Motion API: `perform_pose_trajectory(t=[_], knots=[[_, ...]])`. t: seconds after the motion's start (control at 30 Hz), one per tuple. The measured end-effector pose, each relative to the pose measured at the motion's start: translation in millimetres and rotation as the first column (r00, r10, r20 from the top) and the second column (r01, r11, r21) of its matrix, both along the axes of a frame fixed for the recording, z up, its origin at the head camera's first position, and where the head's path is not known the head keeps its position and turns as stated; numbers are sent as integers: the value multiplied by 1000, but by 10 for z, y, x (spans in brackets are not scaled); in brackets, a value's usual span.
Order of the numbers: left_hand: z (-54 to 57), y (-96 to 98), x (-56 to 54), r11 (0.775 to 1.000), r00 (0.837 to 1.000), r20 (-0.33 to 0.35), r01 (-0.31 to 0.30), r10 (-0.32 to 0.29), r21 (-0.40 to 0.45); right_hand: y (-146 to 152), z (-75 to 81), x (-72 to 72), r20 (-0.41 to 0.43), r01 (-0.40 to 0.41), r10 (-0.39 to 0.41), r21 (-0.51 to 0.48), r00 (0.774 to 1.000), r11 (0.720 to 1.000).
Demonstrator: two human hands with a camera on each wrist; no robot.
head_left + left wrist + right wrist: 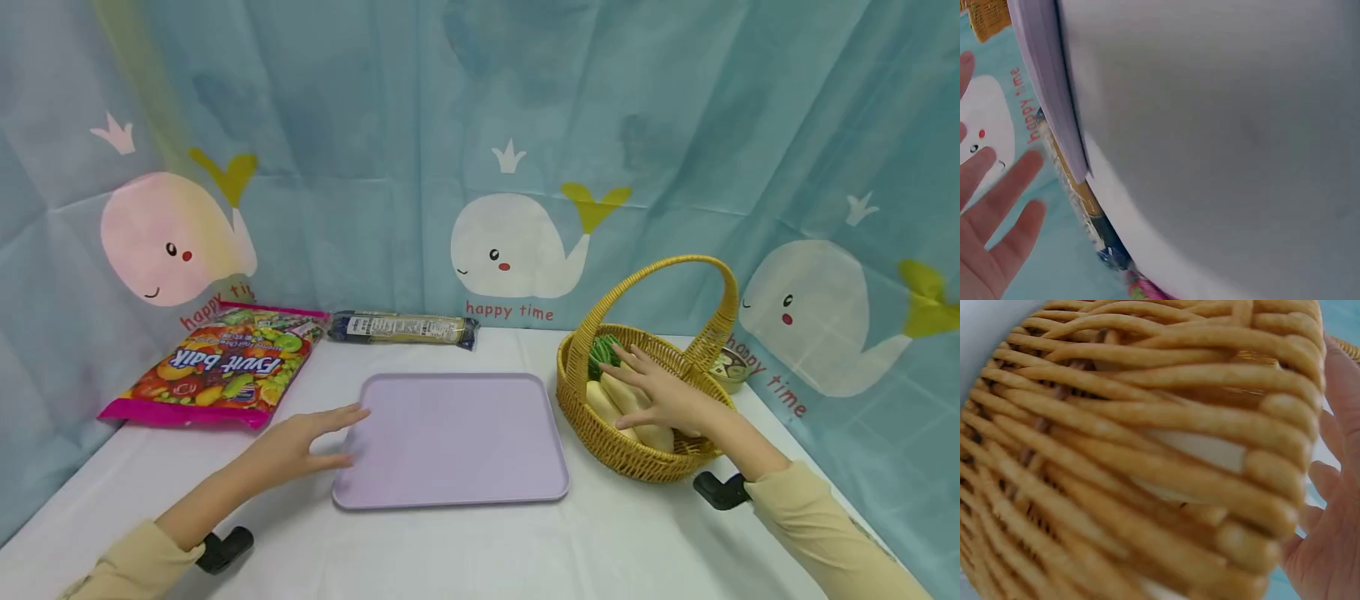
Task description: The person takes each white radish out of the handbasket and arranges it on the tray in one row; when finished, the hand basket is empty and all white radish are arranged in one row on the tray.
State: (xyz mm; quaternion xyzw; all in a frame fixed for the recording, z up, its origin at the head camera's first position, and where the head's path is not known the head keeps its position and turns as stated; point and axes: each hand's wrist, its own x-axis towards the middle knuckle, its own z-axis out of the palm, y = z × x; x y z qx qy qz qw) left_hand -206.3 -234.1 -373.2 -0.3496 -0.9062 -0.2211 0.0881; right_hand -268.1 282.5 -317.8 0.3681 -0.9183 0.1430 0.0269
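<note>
My right hand (pixel 667 393) is over the yellow wicker basket (pixel 626 457), its fingers spread above the contents. Inside lie several pale, elongated vegetables (pixel 602 403) and a bundle of something green and stringy (pixel 602 353). From the right wrist, the woven basket wall (pixel 1147 444) fills most of the view, with the hand (pixel 1338 537) beyond its rim. At the left edge of a lilac rectangular tray (pixel 457 442), my left hand (pixel 288 446) has its fingers extended and holds nothing. The left wrist view shows this hand (pixel 991 231) with its fingers apart and the tray's edge (pixel 1054 94) nearby.
A pink bag of fruit chews (pixel 217 367) lies at the back left, beside a long, clear-wrapped packet (pixel 403 328). A small round container (pixel 727 371) stands behind the basket on the right. Whale-printed curtains (pixel 360 150) border the white-covered table (pixel 420 550).
</note>
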Motion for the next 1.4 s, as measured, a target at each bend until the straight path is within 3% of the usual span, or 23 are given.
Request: perform_pose_trajectory(t=[0.1,0.2,0.37,0.53,0.77,0.93,1.1,1.4], knots=[[-66,-75,9,1000,993,116,15,-17,26,-27,1,-47,21,-16,16,4,1000,1000],[-125,-137,12,998,973,228,32,-44,54,-55,0,-79,41,-4,4,8,999,1000],[-154,-201,6,998,944,326,25,-44,61,-73,15,-132,50,16,-16,8,999,1000],[-185,-222,20,995,932,355,43,-72,89,-53,-3,-146,72,23,-24,19,997,1000],[-161,-169,14,993,889,453,19,-70,116,-58,36,-174,39,52,-52,8,998,999],[-203,-150,1,982,880,454,58,-136,182,-31,-22,-204,13,43,-43,-3,999,999],[-235,-153,-2,980,863,490,33,-127,196,-14,-48,-231,-2,22,-22,7,1000,1000],[-234,-153,3,979,850,509,31,-132,202,-31,-23,-234,75,13,-17,55,997,998]])
